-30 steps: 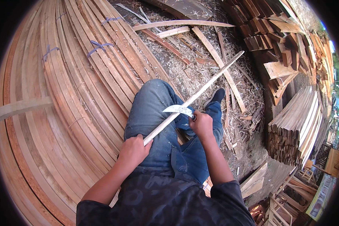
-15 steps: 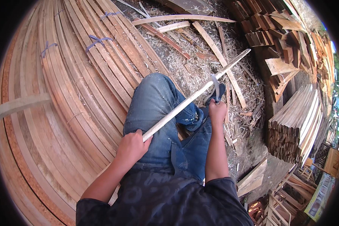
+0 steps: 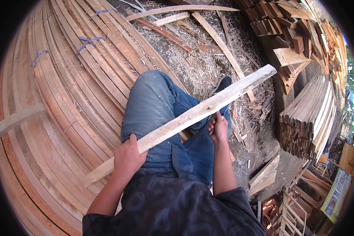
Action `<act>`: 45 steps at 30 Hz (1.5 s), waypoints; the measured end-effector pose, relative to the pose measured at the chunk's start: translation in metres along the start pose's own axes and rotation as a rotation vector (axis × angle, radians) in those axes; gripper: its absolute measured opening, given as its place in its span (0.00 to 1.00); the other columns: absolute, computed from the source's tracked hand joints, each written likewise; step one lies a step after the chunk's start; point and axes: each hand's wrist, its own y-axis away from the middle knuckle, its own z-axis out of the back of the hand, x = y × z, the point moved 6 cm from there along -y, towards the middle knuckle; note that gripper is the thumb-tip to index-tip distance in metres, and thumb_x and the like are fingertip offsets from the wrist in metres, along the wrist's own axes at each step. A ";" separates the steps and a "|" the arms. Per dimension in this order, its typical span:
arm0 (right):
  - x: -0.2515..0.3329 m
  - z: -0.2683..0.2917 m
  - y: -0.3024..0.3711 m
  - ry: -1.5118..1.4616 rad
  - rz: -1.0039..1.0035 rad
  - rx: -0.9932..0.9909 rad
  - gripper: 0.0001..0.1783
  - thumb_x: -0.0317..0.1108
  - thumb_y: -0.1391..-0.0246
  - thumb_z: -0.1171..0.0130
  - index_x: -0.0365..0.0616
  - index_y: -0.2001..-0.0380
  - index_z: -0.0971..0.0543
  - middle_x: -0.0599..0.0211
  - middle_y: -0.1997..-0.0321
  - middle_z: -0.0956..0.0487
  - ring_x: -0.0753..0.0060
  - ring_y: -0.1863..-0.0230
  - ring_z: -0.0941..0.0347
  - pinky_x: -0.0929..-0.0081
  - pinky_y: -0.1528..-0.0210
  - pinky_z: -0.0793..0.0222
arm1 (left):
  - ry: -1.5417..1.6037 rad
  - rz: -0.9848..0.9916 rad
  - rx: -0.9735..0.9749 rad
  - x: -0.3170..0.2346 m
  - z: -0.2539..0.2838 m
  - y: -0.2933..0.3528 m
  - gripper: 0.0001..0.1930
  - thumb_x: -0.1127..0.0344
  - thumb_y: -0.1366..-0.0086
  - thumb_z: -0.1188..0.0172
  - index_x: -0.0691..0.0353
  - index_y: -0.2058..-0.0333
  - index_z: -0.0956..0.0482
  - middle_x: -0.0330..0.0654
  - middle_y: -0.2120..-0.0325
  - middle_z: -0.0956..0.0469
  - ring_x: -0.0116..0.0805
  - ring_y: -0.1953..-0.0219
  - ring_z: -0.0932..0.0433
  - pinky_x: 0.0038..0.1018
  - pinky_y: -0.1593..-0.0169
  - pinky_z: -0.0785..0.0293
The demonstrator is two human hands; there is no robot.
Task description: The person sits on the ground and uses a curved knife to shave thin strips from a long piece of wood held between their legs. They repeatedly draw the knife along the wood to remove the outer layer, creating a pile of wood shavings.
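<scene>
A long pale wooden slat [image 3: 202, 109] lies slantwise across my lap, its broad face turned up and its far end out over the ground. My left hand [image 3: 128, 156] is closed around it near its lower end, beside my left thigh. Below the slat's middle, my right hand [image 3: 219, 128] is curled closed, with a finger at the slat's near edge. Only a bit of dark handle shows in that fist; the knife's blade is hidden, apparently beneath the slat.
Long boards [image 3: 78, 98], some bundled with purple ties [image 3: 88, 43], spread on the left. Shavings [image 3: 200, 70] and loose strips [image 3: 220, 43] litter the ground ahead. Stacked slats [image 3: 306, 118] and piled offcuts [image 3: 287, 27] stand on the right.
The slat has been turned from its narrow edge to its broad face. My right hand has drawn back toward me, and the knife blade, visible before, has gone out of sight.
</scene>
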 end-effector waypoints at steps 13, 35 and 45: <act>0.020 0.000 0.039 -0.675 -0.336 0.255 0.11 0.38 0.36 0.54 0.47 0.73 0.33 0.78 0.87 0.43 0.85 0.91 0.48 0.86 0.92 0.49 | 0.257 -0.016 0.277 0.028 0.000 -0.001 0.22 0.54 0.49 0.35 0.65 0.67 0.33 0.59 0.75 0.25 0.57 0.67 0.23 0.42 0.64 0.29; 0.094 0.010 0.048 0.885 0.608 -0.174 0.24 0.41 0.45 0.38 0.37 0.87 0.29 0.79 0.91 0.40 0.86 0.84 0.48 0.76 0.83 0.55 | 0.474 -0.010 0.159 0.022 -0.001 -0.015 0.15 0.65 0.55 0.37 0.69 0.74 0.31 0.56 0.79 0.28 0.52 0.74 0.26 0.36 0.67 0.31; 0.048 -0.023 0.041 1.170 0.640 -0.121 0.19 0.40 0.49 0.38 0.33 0.82 0.24 0.51 0.88 0.29 0.52 0.85 0.34 0.62 0.77 0.38 | 0.456 0.002 0.177 0.017 0.000 -0.023 0.15 0.66 0.55 0.38 0.70 0.76 0.33 0.54 0.80 0.30 0.47 0.75 0.29 0.35 0.68 0.32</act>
